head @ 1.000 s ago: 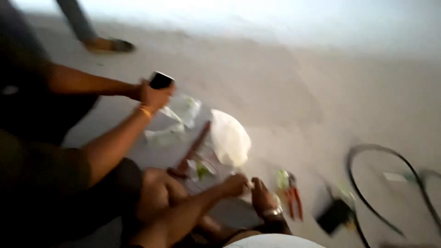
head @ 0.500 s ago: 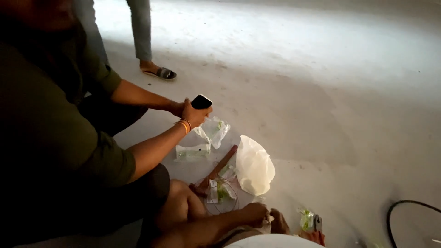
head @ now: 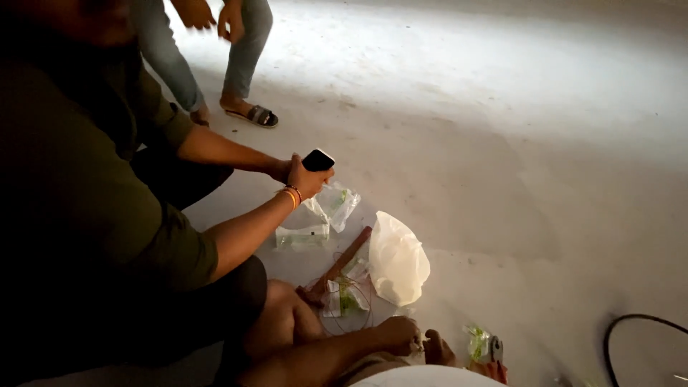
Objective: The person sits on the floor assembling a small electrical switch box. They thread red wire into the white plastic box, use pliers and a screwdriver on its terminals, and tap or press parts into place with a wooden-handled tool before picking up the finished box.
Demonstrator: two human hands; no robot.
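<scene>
Since the earlier frame my view has tipped up: a standing person's legs (head: 236,50) now show fully, and the pliers (head: 494,351) sit higher. My left hand (head: 398,333) curls over something small I cannot tell. My right hand (head: 438,350) is mostly hidden, its grip unclear. A co-worker's hand (head: 308,179) holds a phone (head: 317,159).

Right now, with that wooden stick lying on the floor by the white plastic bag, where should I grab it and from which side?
Probably grip the wooden stick at its upper end, coming from above on the side away from the white plastic bag. It lies flat and slanted; that end looks bare, while its lower end sits among clear packets and thin wire beside a knee. Your left hand is nearest.
</scene>
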